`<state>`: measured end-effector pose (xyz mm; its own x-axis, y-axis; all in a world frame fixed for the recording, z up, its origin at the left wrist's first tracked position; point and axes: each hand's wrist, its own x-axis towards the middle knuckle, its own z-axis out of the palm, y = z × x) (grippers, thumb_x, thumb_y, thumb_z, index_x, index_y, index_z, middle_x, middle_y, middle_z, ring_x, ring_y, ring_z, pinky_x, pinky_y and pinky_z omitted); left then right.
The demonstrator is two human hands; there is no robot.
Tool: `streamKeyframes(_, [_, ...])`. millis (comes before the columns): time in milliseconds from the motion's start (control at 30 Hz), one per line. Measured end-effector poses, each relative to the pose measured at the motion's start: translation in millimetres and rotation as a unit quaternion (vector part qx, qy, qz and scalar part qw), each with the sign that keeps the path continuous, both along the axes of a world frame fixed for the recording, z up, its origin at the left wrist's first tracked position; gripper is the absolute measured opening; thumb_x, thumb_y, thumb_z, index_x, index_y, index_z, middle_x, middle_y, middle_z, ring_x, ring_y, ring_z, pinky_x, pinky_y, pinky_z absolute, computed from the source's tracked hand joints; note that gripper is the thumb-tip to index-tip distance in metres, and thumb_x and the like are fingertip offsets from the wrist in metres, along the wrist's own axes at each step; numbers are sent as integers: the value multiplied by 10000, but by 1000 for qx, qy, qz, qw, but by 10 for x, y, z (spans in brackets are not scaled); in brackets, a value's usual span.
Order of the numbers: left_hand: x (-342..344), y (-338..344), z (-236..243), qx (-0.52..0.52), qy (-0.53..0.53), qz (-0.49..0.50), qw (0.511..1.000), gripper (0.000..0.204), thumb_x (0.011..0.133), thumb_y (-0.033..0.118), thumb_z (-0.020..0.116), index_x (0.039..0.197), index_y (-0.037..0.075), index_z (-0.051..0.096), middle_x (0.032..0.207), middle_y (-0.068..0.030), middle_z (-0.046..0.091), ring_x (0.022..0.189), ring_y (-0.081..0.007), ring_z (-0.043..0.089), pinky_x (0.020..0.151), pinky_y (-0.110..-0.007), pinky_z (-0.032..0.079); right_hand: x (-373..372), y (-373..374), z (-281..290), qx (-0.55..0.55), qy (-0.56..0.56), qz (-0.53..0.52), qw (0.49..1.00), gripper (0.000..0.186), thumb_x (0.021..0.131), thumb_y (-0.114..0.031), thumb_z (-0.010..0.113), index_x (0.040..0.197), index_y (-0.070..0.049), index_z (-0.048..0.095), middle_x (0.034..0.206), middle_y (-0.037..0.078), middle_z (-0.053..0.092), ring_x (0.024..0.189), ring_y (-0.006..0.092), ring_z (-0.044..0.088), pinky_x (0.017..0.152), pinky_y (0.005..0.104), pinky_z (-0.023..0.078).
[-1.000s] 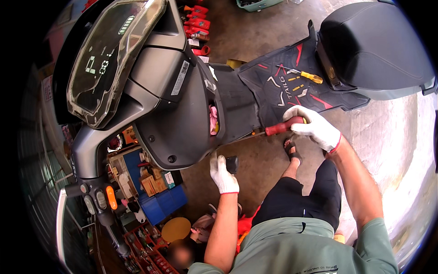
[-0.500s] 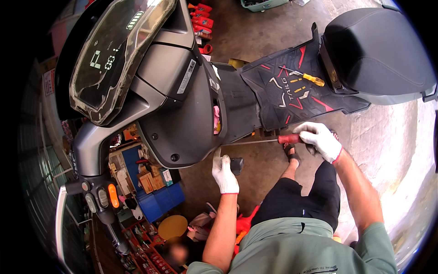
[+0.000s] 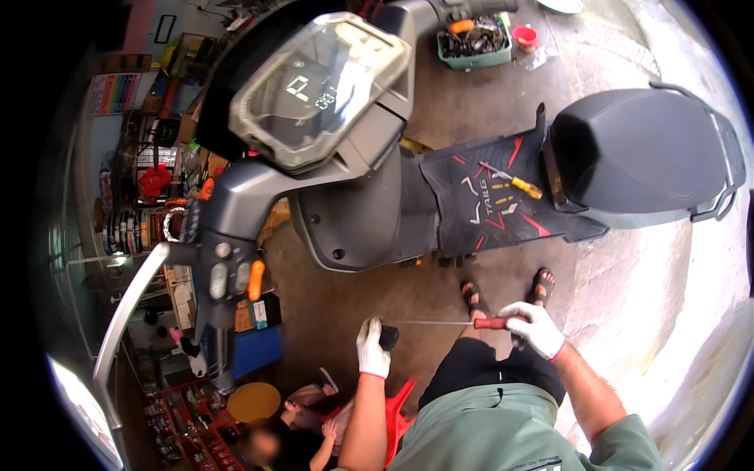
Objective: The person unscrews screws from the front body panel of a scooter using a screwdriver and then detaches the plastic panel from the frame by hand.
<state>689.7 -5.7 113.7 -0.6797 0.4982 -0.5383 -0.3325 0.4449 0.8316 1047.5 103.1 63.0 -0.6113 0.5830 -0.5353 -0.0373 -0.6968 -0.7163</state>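
A grey scooter (image 3: 369,204) stands in front of me, with its display (image 3: 314,90) up top and its black seat (image 3: 636,149) at the right. My gloved right hand (image 3: 534,328) grips a red-handled screwdriver (image 3: 452,323) whose long shaft points left, held level in front of my waist. My gloved left hand (image 3: 372,349) holds a small black part (image 3: 389,337) just beyond the shaft's tip. Both hands are well below the scooter body and apart from it. A yellow-handled screwdriver (image 3: 510,182) lies on the black and red footboard mat (image 3: 483,200).
A green tray of parts (image 3: 473,38) and a small red cup (image 3: 525,36) sit on the concrete floor behind the scooter. Shelves of boxes and goods fill the left side. Another person sits low at the bottom left by a round yellow stool (image 3: 253,400) and a red stool (image 3: 398,408).
I have drawn back from the scooter. My right hand pulled the red screwdriver away from the leg shield and down toward my waist. My left hand came down with the black part.
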Motion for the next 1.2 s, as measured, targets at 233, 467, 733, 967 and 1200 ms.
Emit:
streamKeyframes(233, [-397, -530, 93, 6, 10, 42, 999, 59, 968, 172, 634, 953, 115, 629, 831, 13, 614, 716, -112, 602, 605, -294, 528, -476, -199, 468, 39, 4, 36, 999, 258, 951, -152, 617, 1160, -4, 651, 755, 25, 624, 582, 89, 580, 538, 252, 487])
streamKeyframes(467, [-1362, -1252, 25, 102, -10, 126, 987, 52, 969, 184, 601, 950, 138, 614, 813, -15, 608, 659, -117, 576, 438, -253, 359, -1599, -749, 704, 98, 4, 39, 994, 244, 948, -134, 620, 1159, -15, 657, 771, 25, 632, 590, 86, 590, 523, 253, 486])
streamKeyframes(733, [-3038, -2293, -36, 231, -264, 229, 908, 211, 1022, 256, 527, 887, 118, 614, 728, -6, 551, 523, -106, 376, 447, -245, 293, -3095, -1479, 458, 0, -12, -58, 998, 214, 978, -128, 569, 1143, -12, 640, 840, 65, 641, 534, 129, 581, 471, 272, 461])
streamKeyframes(967, [-3565, -2185, 123, 381, -437, 171, 797, 207, 1000, 221, 540, 985, 41, 642, 806, -67, 583, 587, -131, 408, 488, -248, 338, -4036, -1645, 548, -27, -56, -88, 994, 218, 964, -121, 585, 1153, -20, 626, 896, 86, 647, 534, 152, 559, 471, 283, 456])
streamKeyframes(1200, [-4211, -1549, -5, 349, -403, 180, 827, 139, 977, 161, 556, 1037, 87, 657, 992, -118, 707, 899, -293, 693, 729, -447, 610, -4572, -1232, 194, -38, -92, -118, 988, 220, 963, -102, 562, 1165, -30, 615, 952, 137, 665, 504, 169, 581, 443, 298, 485])
